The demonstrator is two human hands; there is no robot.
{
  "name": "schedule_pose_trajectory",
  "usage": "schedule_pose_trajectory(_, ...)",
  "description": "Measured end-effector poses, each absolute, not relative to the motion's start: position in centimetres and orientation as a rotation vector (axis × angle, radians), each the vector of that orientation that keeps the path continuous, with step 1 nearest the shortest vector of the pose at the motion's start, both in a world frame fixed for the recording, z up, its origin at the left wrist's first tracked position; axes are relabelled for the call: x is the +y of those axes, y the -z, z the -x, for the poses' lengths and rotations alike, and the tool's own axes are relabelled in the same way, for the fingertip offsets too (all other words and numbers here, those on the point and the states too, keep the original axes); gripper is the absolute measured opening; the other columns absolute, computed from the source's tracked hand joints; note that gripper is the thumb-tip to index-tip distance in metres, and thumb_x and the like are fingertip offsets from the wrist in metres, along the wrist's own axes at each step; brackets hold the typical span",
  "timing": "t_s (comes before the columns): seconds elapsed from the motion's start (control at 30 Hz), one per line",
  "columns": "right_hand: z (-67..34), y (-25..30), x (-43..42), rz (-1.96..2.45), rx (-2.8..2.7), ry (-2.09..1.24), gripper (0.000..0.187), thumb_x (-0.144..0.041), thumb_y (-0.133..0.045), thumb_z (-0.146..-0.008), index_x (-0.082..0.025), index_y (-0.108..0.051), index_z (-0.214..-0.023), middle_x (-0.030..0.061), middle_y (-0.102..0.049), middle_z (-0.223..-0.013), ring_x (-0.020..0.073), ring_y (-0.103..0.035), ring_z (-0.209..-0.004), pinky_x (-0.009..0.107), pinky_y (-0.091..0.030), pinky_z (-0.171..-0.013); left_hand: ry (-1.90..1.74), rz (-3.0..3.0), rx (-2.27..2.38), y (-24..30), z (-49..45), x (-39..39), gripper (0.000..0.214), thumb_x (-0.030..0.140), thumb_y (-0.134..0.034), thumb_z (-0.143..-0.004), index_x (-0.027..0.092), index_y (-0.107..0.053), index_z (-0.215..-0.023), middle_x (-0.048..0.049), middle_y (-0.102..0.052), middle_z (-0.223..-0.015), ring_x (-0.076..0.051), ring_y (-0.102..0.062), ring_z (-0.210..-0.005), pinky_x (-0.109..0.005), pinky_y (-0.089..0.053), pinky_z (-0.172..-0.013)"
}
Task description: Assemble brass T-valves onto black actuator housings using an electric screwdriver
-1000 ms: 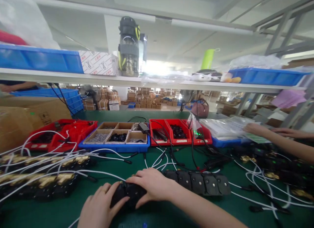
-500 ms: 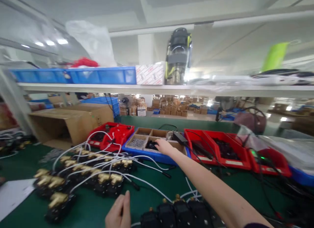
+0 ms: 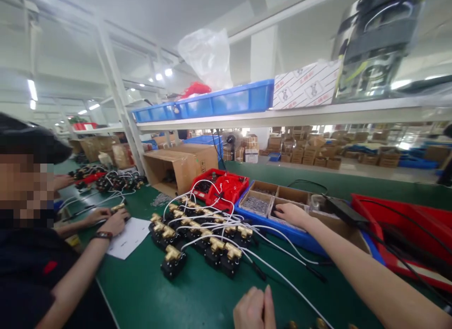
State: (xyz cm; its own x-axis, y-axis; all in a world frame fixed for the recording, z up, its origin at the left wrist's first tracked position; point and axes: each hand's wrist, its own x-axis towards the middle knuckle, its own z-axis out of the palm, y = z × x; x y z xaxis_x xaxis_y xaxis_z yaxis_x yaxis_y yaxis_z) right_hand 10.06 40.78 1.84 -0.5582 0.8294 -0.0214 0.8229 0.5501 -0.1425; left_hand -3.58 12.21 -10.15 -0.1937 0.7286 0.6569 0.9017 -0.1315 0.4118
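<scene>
My right hand [image 3: 292, 213] reaches across the green bench into a brown cardboard compartment of the blue parts tray [image 3: 282, 227]; its fingers curl down into the compartment, so what they touch is hidden. My left hand [image 3: 254, 310] rests at the bottom edge, fingers pressed together, nothing visible in it. A cluster of black valve bodies with brass fittings and white leads [image 3: 201, 234] lies between the two hands.
A person sits at the left, hands [image 3: 108, 219] near a white sheet [image 3: 129, 237]. A red bin [image 3: 221, 187] and an open cardboard box [image 3: 176, 166] stand behind the valves. More red bins [image 3: 406, 225] lie at the right. A shelf with blue trays [image 3: 219, 102] hangs overhead.
The view has swung left, bringing the seated person into sight. My right hand left the black part at the front and reached into the compartment tray; my left hand let go and stays low.
</scene>
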Motion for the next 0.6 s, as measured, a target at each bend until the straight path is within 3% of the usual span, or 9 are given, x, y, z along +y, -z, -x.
schedule_pose_trajectory(0.23,-10.0,-1.8,40.3,1.638,-2.583,-0.062,0.032,-0.039,-0.062,-0.102,-0.015,-0.064,-0.124,0.0107,-0.065,-0.125,0.0226,-0.066,-0.110,0.044,-0.058,-0.096,1.286,1.906,-1.848,11.7,4.0,13.0,0.045,0.023,-0.032,-0.105,0.025,-0.053,-0.065,-0.0053,-0.058,-0.058,-0.016,-0.062,-0.055,-0.032,-0.038,-0.052)
schedule_pose_trajectory(0.43,-9.8,-2.6,39.5,1.669,-2.472,-0.026,0.034,-0.043,-0.056,-0.105,-0.014,-0.066,-0.121,0.0099,-0.070,-0.116,0.0214,-0.069,-0.104,0.045,-0.057,-0.097,1.293,1.748,-1.863,11.4,2.7,13.5,0.038,0.024,-0.038,-0.102,0.026,-0.054,-0.067,-0.0054,-0.058,-0.057,-0.017,-0.061,-0.053,-0.038,-0.032,-0.050)
schedule_pose_trajectory(0.6,-9.9,-3.5,39.0,1.602,-2.376,-0.032,0.048,-0.039,-0.034,-0.110,-0.013,-0.075,-0.105,0.0202,-0.075,-0.110,0.0328,-0.073,-0.104,0.041,-0.052,-0.088,1.334,1.615,-1.887,10.4,1.7,13.8,0.037,0.021,-0.040,-0.099,0.025,-0.050,-0.063,-0.0044,-0.058,-0.057,-0.017,-0.061,-0.052,-0.040,-0.027,-0.051)
